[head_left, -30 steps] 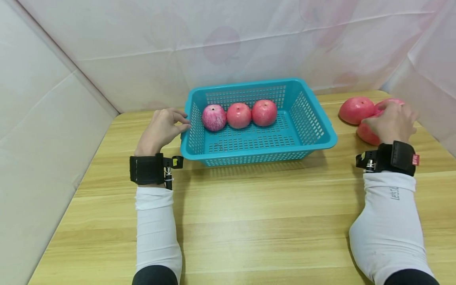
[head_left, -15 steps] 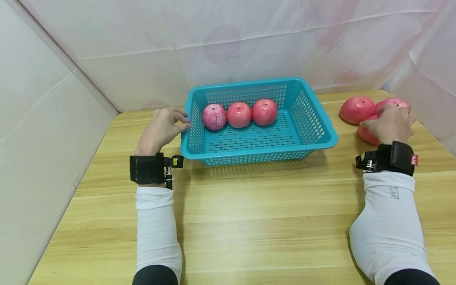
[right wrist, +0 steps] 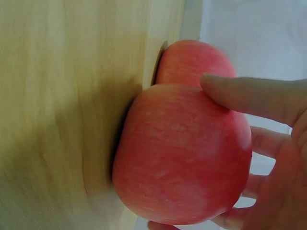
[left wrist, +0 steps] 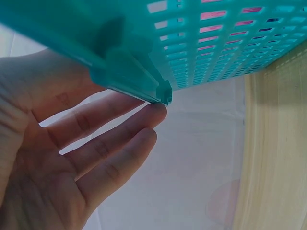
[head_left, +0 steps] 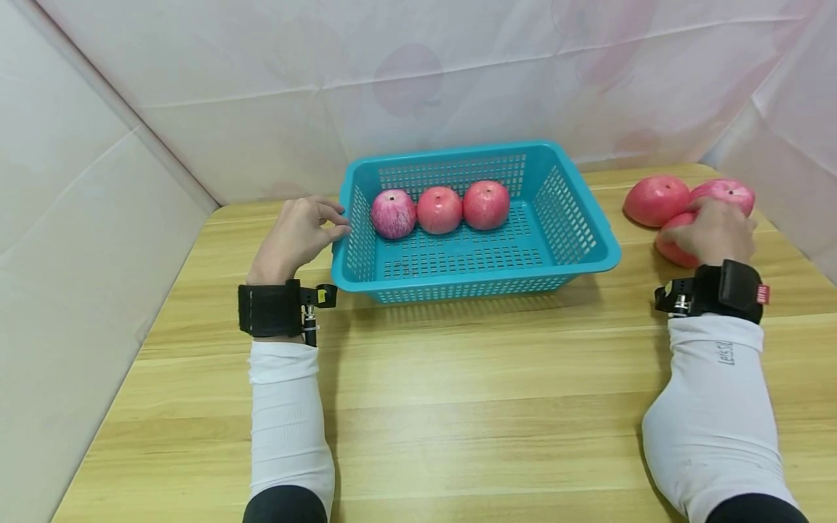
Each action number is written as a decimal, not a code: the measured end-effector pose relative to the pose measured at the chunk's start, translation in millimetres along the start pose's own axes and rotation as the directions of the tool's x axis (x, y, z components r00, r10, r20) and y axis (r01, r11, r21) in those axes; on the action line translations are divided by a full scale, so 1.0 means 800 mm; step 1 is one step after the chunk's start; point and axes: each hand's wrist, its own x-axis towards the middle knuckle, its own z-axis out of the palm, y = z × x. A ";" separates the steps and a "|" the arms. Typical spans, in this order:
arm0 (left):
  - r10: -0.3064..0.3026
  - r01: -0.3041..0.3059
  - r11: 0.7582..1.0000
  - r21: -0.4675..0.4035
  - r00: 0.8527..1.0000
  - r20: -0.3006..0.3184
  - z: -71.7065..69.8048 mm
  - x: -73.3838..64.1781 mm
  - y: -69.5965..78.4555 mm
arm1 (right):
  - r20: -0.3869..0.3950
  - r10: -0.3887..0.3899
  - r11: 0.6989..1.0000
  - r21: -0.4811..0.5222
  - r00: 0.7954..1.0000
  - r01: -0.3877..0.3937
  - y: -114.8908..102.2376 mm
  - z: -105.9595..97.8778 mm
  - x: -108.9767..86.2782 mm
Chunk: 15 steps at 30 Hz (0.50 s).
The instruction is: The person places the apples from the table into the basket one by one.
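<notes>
In the head view, my left hand (head_left: 297,240) grips the left end of the turquoise plastic basket (head_left: 451,282) at its rim. The left wrist view has its fingertips (left wrist: 152,113) at the rim's underside, with the thumb hidden. Three apples stand in a row inside: a purple-streaked apple (head_left: 394,214), then two pinkish-red ones (head_left: 439,211). At the right, my right hand (head_left: 718,232) holds the front red apple (right wrist: 184,153) of a cluster, thumb over its upper side and fingers behind it. That apple sits close on the table.
Beside the held apple lie another red apple (head_left: 657,200) and a pinker, striped one (head_left: 729,192) near the table's right edge. Pale cloth walls (head_left: 261,87) enclose the wooden table (head_left: 484,407) at the back and sides.
My right hand has shifted slightly forward and down over the front apple, uncovering more of the striped apple behind. The left hand and basket have stayed put.
</notes>
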 end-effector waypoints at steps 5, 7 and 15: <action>0.006 -0.006 1.000 -0.002 1.000 -0.008 0.000 0.000 0.000 | 0.075 -0.039 0.999 -0.026 0.996 0.041 0.007 0.001 0.001; 0.006 -0.006 1.000 -0.002 1.000 -0.010 0.000 0.000 0.000 | 0.089 -0.048 0.998 -0.031 0.995 0.051 0.010 0.002 0.002; 0.003 -0.003 1.000 -0.007 1.000 -0.012 0.000 0.001 0.000 | 0.090 -0.044 0.998 -0.028 0.995 0.047 0.011 0.003 0.002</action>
